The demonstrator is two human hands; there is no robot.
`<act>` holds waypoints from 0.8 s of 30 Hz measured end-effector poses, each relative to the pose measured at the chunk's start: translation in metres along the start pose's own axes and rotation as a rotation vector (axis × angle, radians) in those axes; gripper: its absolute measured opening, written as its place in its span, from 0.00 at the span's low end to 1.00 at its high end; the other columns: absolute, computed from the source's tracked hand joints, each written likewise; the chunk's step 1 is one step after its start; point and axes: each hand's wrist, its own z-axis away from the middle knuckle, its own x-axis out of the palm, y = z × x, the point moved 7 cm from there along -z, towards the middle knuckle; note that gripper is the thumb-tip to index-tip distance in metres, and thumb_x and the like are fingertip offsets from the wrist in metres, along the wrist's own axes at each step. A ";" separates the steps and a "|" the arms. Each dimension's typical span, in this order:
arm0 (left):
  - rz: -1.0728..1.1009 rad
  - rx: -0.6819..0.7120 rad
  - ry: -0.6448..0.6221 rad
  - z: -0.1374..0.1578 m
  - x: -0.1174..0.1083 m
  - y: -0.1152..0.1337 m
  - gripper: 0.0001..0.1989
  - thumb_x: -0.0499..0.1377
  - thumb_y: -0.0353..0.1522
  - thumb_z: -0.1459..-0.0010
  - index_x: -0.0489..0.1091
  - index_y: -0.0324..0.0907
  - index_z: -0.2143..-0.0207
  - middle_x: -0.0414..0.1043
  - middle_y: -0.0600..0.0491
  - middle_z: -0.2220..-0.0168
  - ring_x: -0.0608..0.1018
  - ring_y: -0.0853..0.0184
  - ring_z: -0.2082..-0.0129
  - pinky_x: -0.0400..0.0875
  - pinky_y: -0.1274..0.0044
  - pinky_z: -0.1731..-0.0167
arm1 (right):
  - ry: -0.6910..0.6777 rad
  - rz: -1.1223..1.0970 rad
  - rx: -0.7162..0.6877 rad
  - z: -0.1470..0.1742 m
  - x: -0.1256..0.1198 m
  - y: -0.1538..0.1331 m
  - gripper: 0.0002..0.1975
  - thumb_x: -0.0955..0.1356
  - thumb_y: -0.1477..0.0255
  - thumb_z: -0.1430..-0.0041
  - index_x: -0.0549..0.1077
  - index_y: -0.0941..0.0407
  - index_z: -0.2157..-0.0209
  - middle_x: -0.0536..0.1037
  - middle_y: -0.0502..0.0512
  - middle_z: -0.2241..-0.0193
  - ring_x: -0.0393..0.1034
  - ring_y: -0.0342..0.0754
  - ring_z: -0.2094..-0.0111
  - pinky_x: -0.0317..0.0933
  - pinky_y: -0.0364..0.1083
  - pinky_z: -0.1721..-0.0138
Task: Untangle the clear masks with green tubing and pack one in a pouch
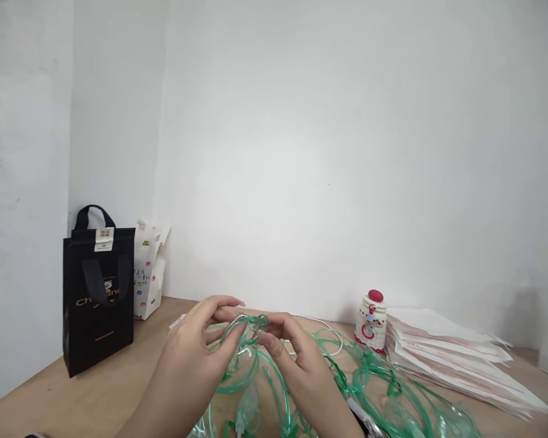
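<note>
1. Pinching green tubing (251, 318) with left hand (198, 345) and right hand (296, 354), thumbs and fingertips close together, raised above the table (159, 340).
2. Have more green coils (369, 365) on the table, right of the hands, and a clear plastic piece (249, 406) below.
3. Can see a red-topped jar (371, 322) beside stacked papers (452, 359).
4. Can see a black bag (98, 325) at left, near a white bag (150, 274).

White walls (274, 152), softly lit; light-brown tabletop (153, 347) below.
</note>
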 end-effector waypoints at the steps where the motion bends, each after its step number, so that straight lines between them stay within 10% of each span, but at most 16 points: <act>1: 0.003 0.017 -0.012 0.002 0.003 0.002 0.10 0.59 0.37 0.48 0.70 0.46 0.63 0.73 0.54 0.64 0.77 0.66 0.60 0.75 0.76 0.59 | 0.009 -0.039 0.008 -0.001 0.000 0.003 0.10 0.64 0.65 0.40 0.71 0.53 0.58 0.75 0.52 0.62 0.69 0.47 0.60 0.61 0.45 0.57; 12: 0.065 0.022 -0.059 0.002 0.014 0.006 0.07 0.58 0.37 0.49 0.72 0.44 0.68 0.76 0.52 0.66 0.78 0.63 0.63 0.77 0.75 0.64 | 0.358 -0.219 0.033 0.003 -0.019 0.011 0.07 0.71 0.66 0.50 0.72 0.54 0.71 0.71 0.50 0.72 0.66 0.46 0.67 0.61 0.44 0.63; 24: -0.064 0.074 0.168 0.002 -0.008 0.002 0.06 0.58 0.38 0.48 0.73 0.49 0.68 0.77 0.57 0.66 0.78 0.65 0.64 0.75 0.75 0.62 | 0.229 -0.680 0.335 0.008 -0.012 0.013 0.09 0.74 0.66 0.56 0.76 0.57 0.75 0.70 0.48 0.77 0.59 0.40 0.73 0.56 0.40 0.68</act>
